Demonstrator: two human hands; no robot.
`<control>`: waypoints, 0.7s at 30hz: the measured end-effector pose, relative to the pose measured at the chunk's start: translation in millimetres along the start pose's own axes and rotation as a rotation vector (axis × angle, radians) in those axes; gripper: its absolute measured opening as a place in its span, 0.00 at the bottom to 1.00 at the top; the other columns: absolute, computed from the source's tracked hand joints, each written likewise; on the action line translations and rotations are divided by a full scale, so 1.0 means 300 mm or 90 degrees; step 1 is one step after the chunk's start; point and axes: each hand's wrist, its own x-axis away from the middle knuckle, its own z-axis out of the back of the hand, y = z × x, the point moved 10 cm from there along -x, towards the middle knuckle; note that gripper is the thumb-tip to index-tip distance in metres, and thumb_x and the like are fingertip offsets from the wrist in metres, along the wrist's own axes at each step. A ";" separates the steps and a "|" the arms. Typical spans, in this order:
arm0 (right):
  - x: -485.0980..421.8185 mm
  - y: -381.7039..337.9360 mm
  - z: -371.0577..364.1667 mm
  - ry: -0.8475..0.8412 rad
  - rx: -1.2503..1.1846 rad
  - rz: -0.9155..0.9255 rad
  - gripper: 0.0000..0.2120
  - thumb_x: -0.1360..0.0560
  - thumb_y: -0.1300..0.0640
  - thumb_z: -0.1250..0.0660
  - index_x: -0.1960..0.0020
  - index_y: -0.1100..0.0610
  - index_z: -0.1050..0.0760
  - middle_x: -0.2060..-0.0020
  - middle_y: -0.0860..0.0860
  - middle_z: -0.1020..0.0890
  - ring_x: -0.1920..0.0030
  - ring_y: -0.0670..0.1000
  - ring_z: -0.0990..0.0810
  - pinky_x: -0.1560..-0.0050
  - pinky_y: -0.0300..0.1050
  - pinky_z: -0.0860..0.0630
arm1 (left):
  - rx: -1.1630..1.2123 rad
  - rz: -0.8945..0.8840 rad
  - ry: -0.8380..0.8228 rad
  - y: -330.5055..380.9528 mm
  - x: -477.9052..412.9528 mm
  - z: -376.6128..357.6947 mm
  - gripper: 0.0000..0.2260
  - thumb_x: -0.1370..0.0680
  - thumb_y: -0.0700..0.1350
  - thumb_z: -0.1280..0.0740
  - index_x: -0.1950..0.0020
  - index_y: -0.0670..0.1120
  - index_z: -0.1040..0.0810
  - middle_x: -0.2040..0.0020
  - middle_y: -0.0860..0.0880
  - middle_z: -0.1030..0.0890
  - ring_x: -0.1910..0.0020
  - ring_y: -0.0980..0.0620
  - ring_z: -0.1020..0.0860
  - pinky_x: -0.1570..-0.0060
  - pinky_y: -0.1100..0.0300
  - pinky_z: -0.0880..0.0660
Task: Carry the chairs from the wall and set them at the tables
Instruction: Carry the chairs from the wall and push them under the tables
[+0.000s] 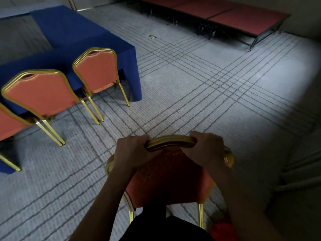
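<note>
Grey carpet (199, 94) with dark crossing lines, low red-topped platforms (243, 19) at its far edge, small floor plate (152, 37)

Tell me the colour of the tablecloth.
Dark blue; the tablecloth shows plainly in the head view, upper left.

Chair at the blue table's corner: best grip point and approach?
Grip the chair by the curved gold top rail of its back, from the open carpet side: the back faces outward, while the seat is partly under the blue tablecloth.
</note>
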 end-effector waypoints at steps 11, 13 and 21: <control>-0.732 0.135 -0.238 0.034 0.022 -0.073 0.18 0.36 0.37 0.35 0.70 0.53 0.26 0.77 0.48 0.25 0.75 0.54 0.22 0.69 0.44 0.28 | 0.107 -0.055 -0.015 -0.266 -0.825 -0.257 0.25 0.33 0.74 0.38 0.70 0.55 0.37 0.75 0.50 0.25 0.74 0.48 0.22 0.69 0.60 0.37; -0.838 0.174 -0.276 0.053 0.024 -0.080 0.17 0.37 0.39 0.34 0.70 0.53 0.26 0.77 0.48 0.25 0.75 0.53 0.23 0.70 0.42 0.30 | 0.114 -0.071 -0.009 -0.279 -0.944 -0.305 0.25 0.33 0.74 0.37 0.71 0.55 0.41 0.76 0.50 0.26 0.75 0.49 0.23 0.70 0.60 0.37; -1.330 0.396 -0.561 0.044 0.025 -0.080 0.19 0.36 0.36 0.36 0.70 0.53 0.26 0.74 0.48 0.22 0.73 0.54 0.20 0.70 0.44 0.28 | 0.094 -0.055 -0.050 -0.422 -1.455 -0.638 0.25 0.34 0.70 0.34 0.71 0.48 0.27 0.76 0.50 0.26 0.75 0.49 0.24 0.72 0.57 0.33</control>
